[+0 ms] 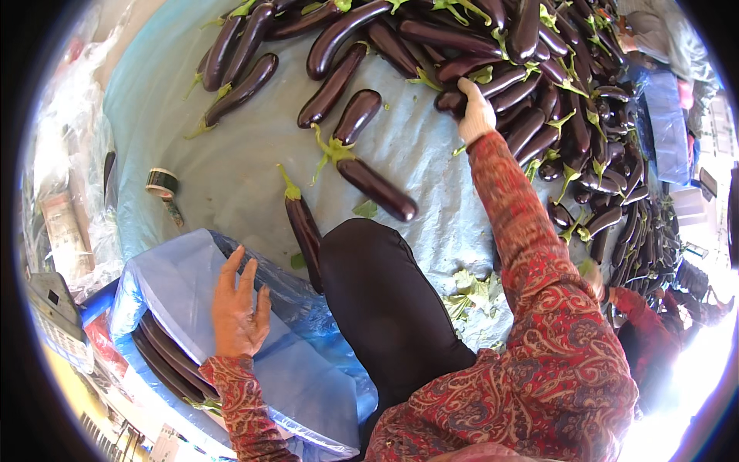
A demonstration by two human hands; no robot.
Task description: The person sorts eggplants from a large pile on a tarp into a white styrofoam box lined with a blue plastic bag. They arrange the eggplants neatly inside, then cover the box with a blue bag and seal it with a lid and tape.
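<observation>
My right hand (pixel 478 114), in a whitish knit glove, reaches to the edge of a large heap of purple eggplants (pixel 522 124). Its thumb lies across one eggplant (pixel 450 103), whose rounded end sticks out to the left; the other fingers are mostly hidden. My left hand (pixel 239 312) is bare, with fingers spread, above the pale blue plastic liner (pixel 173 271) of a container at lower left. Inside that liner, long eggplants (pixel 173 352) lie side by side, partly covered by a fold. Just beyond my knee, a single eggplant (pixel 378 189) rests on the sheet.
Blue plastic sheeting (pixel 231 173) covers the floor. A roll of tape (pixel 162 182) sits on it at left. Leaf scraps (pixel 476 294) lie right of my black-clad knee (pixel 387 289). Clear plastic wrap (pixel 75 161) borders the left. Another person's red sleeve (pixel 641 315) shows at right.
</observation>
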